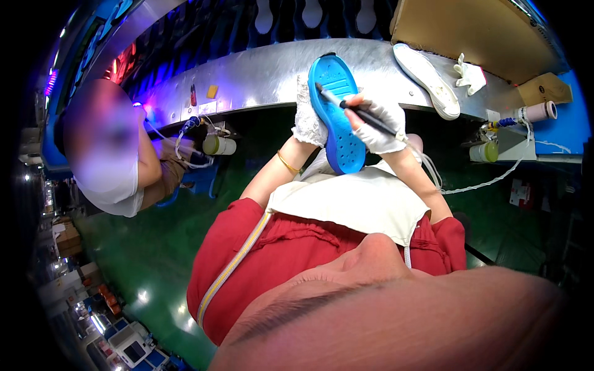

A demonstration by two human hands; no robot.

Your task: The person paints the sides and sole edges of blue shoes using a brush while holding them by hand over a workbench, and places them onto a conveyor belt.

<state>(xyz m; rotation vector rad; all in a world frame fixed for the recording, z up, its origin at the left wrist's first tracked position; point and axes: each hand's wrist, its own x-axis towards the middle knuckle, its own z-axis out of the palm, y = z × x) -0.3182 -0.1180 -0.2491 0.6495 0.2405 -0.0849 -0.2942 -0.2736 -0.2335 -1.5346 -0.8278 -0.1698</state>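
A blue shoe sole (334, 120), patterned with grooves and small holes, is held lengthwise in front of me over the edge of the metal bench. My left hand (307, 122), in a white glove, grips its left side; part of the fingers is hidden behind it. In my right hand (385, 123), also gloved in white, is a brush (334, 98) with a black handle, a silver front and a dark tip. A pale tube trails from its back end. The tip is at the sole's upper left edge; whether it touches I cannot tell.
On the metal bench (260, 71) to the right lie a white sole (427, 80) and a white glove (471, 75), beside a cardboard box (482, 37). Jars (486, 152) hang below the edge. Pale soles (311, 13) stand beyond. Another person (108, 148) sits at the left.
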